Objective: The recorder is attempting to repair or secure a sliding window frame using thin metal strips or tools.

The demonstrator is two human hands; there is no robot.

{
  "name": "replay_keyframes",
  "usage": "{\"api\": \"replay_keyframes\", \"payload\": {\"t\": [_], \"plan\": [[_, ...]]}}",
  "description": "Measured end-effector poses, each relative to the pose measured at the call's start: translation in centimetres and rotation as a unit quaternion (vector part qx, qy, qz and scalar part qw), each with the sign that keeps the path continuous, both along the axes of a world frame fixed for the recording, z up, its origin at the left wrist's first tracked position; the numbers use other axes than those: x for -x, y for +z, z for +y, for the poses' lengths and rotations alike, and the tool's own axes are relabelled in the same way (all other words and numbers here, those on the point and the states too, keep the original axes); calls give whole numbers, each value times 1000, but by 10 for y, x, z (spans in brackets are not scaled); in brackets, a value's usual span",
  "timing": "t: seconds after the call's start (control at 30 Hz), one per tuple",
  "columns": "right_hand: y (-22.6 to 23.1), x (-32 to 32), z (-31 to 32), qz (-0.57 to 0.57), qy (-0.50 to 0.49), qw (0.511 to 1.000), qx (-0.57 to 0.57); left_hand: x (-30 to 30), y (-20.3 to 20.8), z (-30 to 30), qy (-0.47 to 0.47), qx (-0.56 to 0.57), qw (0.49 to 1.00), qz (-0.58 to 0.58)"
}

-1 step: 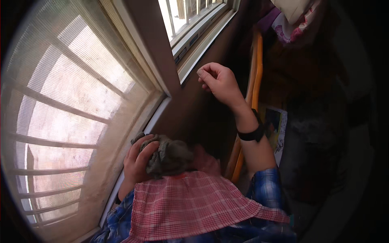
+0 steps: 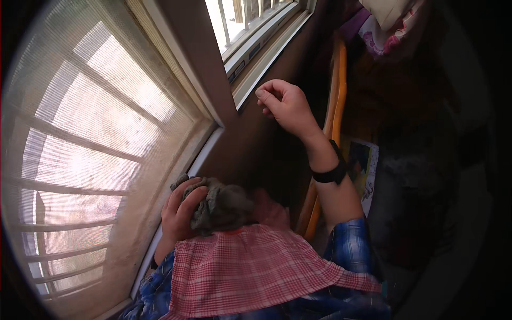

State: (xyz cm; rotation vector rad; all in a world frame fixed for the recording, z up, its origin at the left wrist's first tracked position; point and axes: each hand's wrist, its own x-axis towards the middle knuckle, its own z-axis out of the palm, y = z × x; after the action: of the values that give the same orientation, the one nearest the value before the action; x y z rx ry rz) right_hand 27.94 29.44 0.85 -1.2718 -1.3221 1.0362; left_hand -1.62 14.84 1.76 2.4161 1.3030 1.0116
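My left hand (image 2: 179,212) is closed round a crumpled grey-green cloth (image 2: 221,205), its fingers pressing into the folds. It rests beside the lower edge of the mesh window screen (image 2: 90,154), just above the red checked apron (image 2: 229,266). My right hand (image 2: 285,106) is raised in front of the dark wall under the windowsill (image 2: 272,60). Its fingers are curled and the thumb meets the index fingertip; nothing shows between them. A black band (image 2: 330,172) circles the right wrist.
Bars show behind the mesh screen on the left. A window frame post (image 2: 194,53) stands between it and the open part of the window. An orange wooden rail (image 2: 336,101) runs along the right arm. Bundled fabric (image 2: 381,29) lies at the far right, and a printed sheet (image 2: 368,170) lies beyond the forearm.
My right hand has shifted very slightly to the left and up. My left hand keeps hold of the cloth, nearly still.
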Motion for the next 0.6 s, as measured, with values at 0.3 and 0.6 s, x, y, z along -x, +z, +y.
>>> {"api": "replay_keyframes", "payload": {"t": [0.3, 0.6], "plan": [[-11, 28, 12, -48, 93, 990, -96, -12, 6, 8, 25, 6, 1000, -10], [-14, 46, -4, -162, 24, 958, -236, -38, 24, 24, -30, -1, 998, 62]]}}
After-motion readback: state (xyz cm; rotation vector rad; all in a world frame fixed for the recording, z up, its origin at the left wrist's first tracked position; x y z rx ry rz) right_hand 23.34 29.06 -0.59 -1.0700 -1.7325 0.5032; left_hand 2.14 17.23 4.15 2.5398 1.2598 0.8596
